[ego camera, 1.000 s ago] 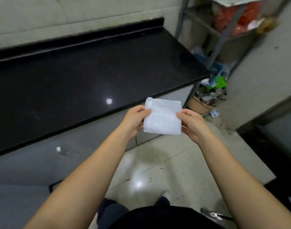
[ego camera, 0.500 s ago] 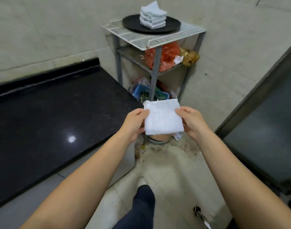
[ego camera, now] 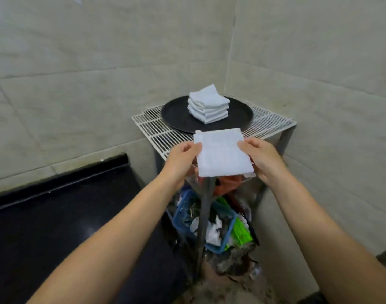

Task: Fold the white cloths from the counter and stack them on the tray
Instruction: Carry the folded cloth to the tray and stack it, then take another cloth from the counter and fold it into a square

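I hold a folded white cloth [ego camera: 222,153] flat in the air between both hands. My left hand [ego camera: 181,156] pinches its left edge and my right hand [ego camera: 261,155] pinches its right edge. Just beyond it a round black tray [ego camera: 176,116] rests on a white wire rack [ego camera: 268,123]. A stack of several folded white cloths [ego camera: 207,104] sits in the middle of the tray. The held cloth hovers over the rack's near edge, in front of the tray and lower than the stack's top.
The black counter [ego camera: 56,216] lies at the lower left, next to the rack. Under the rack are a red bag [ego camera: 228,183], a blue basket [ego camera: 218,229] of clutter and debris on the floor. Tiled walls meet in a corner behind the rack.
My view has swung from the counter to the rack. The tray and stack now lie directly ahead and much closer. Both hands keep the same hold on the folded cloth.
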`<action>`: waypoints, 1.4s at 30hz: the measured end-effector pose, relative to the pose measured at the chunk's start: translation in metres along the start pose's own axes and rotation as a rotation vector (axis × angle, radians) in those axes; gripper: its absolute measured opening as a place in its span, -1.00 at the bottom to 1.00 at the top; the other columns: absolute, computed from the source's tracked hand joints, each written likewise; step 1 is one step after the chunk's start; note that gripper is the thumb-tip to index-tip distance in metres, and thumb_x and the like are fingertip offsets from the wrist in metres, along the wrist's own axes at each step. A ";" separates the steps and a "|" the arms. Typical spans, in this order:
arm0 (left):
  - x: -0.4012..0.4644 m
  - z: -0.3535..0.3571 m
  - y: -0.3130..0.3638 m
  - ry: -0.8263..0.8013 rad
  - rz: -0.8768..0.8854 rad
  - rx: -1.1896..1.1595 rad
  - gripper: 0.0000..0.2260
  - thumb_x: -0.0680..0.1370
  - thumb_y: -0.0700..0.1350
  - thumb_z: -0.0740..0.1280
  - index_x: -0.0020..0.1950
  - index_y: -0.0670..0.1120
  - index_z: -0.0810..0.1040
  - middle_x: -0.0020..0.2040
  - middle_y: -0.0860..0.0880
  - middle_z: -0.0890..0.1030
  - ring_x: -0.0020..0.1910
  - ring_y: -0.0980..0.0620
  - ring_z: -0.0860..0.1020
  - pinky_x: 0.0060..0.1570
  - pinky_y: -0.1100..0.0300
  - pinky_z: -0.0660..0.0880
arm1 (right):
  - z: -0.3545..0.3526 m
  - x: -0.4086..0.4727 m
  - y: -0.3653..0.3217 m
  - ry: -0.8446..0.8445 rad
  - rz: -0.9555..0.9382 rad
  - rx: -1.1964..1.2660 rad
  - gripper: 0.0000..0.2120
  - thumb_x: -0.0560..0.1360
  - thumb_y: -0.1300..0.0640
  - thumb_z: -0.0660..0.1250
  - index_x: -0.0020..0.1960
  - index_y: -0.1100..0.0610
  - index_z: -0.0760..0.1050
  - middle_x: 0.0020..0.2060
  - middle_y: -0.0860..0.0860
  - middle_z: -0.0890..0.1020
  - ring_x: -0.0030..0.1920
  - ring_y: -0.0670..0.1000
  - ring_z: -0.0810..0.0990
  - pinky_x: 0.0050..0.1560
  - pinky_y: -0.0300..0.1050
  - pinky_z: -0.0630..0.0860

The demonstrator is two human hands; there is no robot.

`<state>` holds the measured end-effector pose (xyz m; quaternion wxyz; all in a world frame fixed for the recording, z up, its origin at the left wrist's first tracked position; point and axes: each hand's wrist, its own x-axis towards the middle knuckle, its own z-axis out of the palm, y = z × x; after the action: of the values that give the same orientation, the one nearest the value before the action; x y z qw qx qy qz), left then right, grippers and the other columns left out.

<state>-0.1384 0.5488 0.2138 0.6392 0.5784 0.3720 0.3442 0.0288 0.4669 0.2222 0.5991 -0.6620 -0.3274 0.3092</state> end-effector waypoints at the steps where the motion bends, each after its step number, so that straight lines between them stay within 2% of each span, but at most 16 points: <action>1: 0.017 0.003 0.009 0.001 0.030 0.004 -0.84 0.61 -0.10 0.23 -0.05 -0.18 0.49 -0.24 -0.11 0.48 -0.37 0.03 0.45 -0.42 0.19 0.41 | -0.003 0.022 -0.007 -0.019 -0.031 -0.029 -0.87 0.54 0.14 0.31 -0.18 0.06 0.56 -0.20 0.02 0.65 -0.19 0.01 0.60 -0.13 -0.06 0.51; 3: 0.052 0.010 0.028 0.017 0.077 0.006 -0.85 0.61 -0.13 0.22 -0.02 -0.20 0.49 -0.23 -0.11 0.49 -0.35 0.04 0.47 -0.45 0.24 0.45 | -0.006 0.068 -0.024 -0.053 -0.107 -0.072 -0.89 0.53 0.14 0.32 -0.17 0.04 0.58 -0.15 0.04 0.65 -0.13 0.05 0.60 -0.07 -0.02 0.50; 7: 0.132 0.027 0.063 0.131 0.103 -0.029 -0.85 0.62 -0.15 0.21 -0.13 -0.16 0.45 -0.29 -0.03 0.52 -0.49 0.15 0.54 -0.52 0.33 0.45 | -0.001 0.176 -0.055 -0.123 -0.178 -0.084 -0.88 0.52 0.16 0.33 -0.20 0.05 0.53 -0.14 0.05 0.62 -0.09 0.06 0.57 -0.01 -0.02 0.49; 9: 0.171 0.033 0.074 0.199 0.087 -0.053 -0.81 0.61 -0.16 0.22 -0.20 -0.11 0.40 -0.30 -0.04 0.47 -0.44 0.09 0.51 -0.54 0.34 0.46 | 0.004 0.228 -0.067 -0.180 -0.191 -0.116 -0.89 0.51 0.14 0.34 -0.21 0.05 0.52 -0.09 0.08 0.62 -0.06 0.06 0.56 0.01 -0.01 0.48; 12: 0.222 0.034 0.080 0.293 0.056 -0.042 -0.77 0.60 -0.17 0.23 -0.25 -0.09 0.35 -0.30 -0.07 0.44 -0.37 0.05 0.44 -0.53 0.34 0.49 | 0.015 0.289 -0.074 -0.250 -0.204 -0.173 -0.88 0.51 0.16 0.33 -0.21 0.07 0.50 -0.16 0.05 0.59 -0.16 0.00 0.54 -0.10 -0.10 0.47; 16: 0.266 0.033 0.072 0.408 -0.005 -0.007 -0.75 0.59 -0.20 0.24 -0.28 -0.10 0.34 -0.28 -0.09 0.49 -0.34 0.03 0.50 -0.52 0.31 0.52 | 0.030 0.343 -0.063 -0.370 -0.191 -0.228 -0.88 0.52 0.21 0.32 -0.19 0.12 0.48 -0.30 -0.02 0.52 -0.32 -0.09 0.45 -0.37 -0.28 0.36; 18: 0.275 0.034 0.063 0.426 -0.047 0.067 -0.75 0.58 -0.19 0.26 -0.30 -0.13 0.37 -0.27 -0.11 0.51 -0.33 0.01 0.52 -0.53 0.31 0.51 | 0.031 0.358 -0.050 -0.393 -0.169 -0.244 -0.95 0.51 0.22 0.32 -0.13 0.15 0.51 -0.28 -0.01 0.53 -0.30 -0.08 0.47 -0.35 -0.28 0.36; 20: 0.280 0.036 0.055 0.430 -0.074 0.122 -0.76 0.57 -0.19 0.28 -0.29 -0.15 0.40 -0.25 -0.14 0.52 -0.34 -0.01 0.51 -0.53 0.31 0.50 | 0.028 0.366 -0.040 -0.413 -0.145 -0.248 -0.95 0.50 0.22 0.33 -0.08 0.19 0.55 -0.21 0.04 0.59 -0.20 -0.02 0.53 -0.22 -0.20 0.42; 23: 0.282 0.034 0.050 0.437 -0.091 0.136 -0.76 0.57 -0.19 0.29 -0.29 -0.15 0.40 -0.24 -0.15 0.51 -0.35 -0.02 0.50 -0.53 0.31 0.50 | 0.026 0.369 -0.032 -0.445 -0.138 -0.239 -0.89 0.49 0.23 0.34 -0.01 0.24 0.58 -0.09 0.10 0.62 -0.08 0.04 0.55 -0.06 -0.10 0.44; 26: 0.278 0.032 0.050 0.451 -0.104 0.140 -0.78 0.56 -0.18 0.31 -0.28 -0.14 0.41 -0.20 -0.15 0.53 -0.32 -0.02 0.51 -0.51 0.30 0.51 | 0.026 0.363 -0.032 -0.453 -0.158 -0.271 -0.94 0.50 0.22 0.33 -0.04 0.18 0.54 -0.09 0.08 0.60 -0.12 0.01 0.54 -0.20 -0.17 0.44; 29: 0.269 0.033 0.055 0.455 -0.108 0.151 -0.79 0.57 -0.15 0.30 -0.25 -0.12 0.38 -0.24 -0.11 0.52 -0.35 0.02 0.50 -0.51 0.30 0.51 | 0.023 0.354 -0.037 -0.417 -0.175 -0.306 -0.81 0.51 0.15 0.34 0.11 0.16 0.51 0.01 0.07 0.58 -0.03 0.01 0.54 -0.10 -0.17 0.44; 32: 0.249 0.030 0.063 0.515 -0.083 0.195 -0.79 0.58 -0.05 0.28 -0.20 -0.09 0.35 -0.26 -0.06 0.48 -0.37 0.05 0.46 -0.45 0.27 0.48 | 0.017 0.337 -0.053 -0.282 -0.296 -0.399 -0.64 0.51 0.08 0.33 0.26 0.17 0.42 0.05 0.06 0.51 0.02 0.00 0.50 0.02 -0.16 0.40; 35: 0.215 0.016 0.067 0.549 -0.059 0.217 -0.80 0.59 -0.02 0.25 -0.17 -0.07 0.35 -0.25 -0.04 0.48 -0.36 0.07 0.46 -0.43 0.28 0.42 | 0.021 0.306 -0.073 -0.228 -0.469 -0.444 -0.65 0.51 0.11 0.29 0.26 0.18 0.42 0.16 0.10 0.52 0.14 0.06 0.52 0.12 -0.12 0.42; 38: 0.159 -0.007 0.063 0.576 -0.005 0.193 -0.81 0.60 -0.05 0.22 -0.19 -0.06 0.34 -0.28 -0.03 0.48 -0.40 0.08 0.45 -0.53 0.34 0.37 | 0.049 0.252 -0.082 -0.311 -0.621 -0.485 -0.72 0.53 0.13 0.25 0.22 0.16 0.46 0.15 0.10 0.55 0.13 0.06 0.52 0.06 -0.20 0.37; 42: 0.051 -0.057 0.044 0.699 0.003 0.250 -0.87 0.62 -0.08 0.19 -0.08 -0.12 0.39 -0.27 -0.03 0.49 -0.39 0.09 0.45 -0.49 0.31 0.39 | 0.118 0.148 -0.070 -0.532 -0.755 -0.523 -0.78 0.55 0.15 0.24 0.15 0.20 0.52 0.06 0.13 0.58 0.04 0.06 0.54 -0.04 -0.22 0.35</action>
<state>-0.1635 0.6245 0.2509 0.3973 0.5003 0.6062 0.4738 0.0181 0.6600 0.2783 0.3799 -0.5242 -0.7497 0.1374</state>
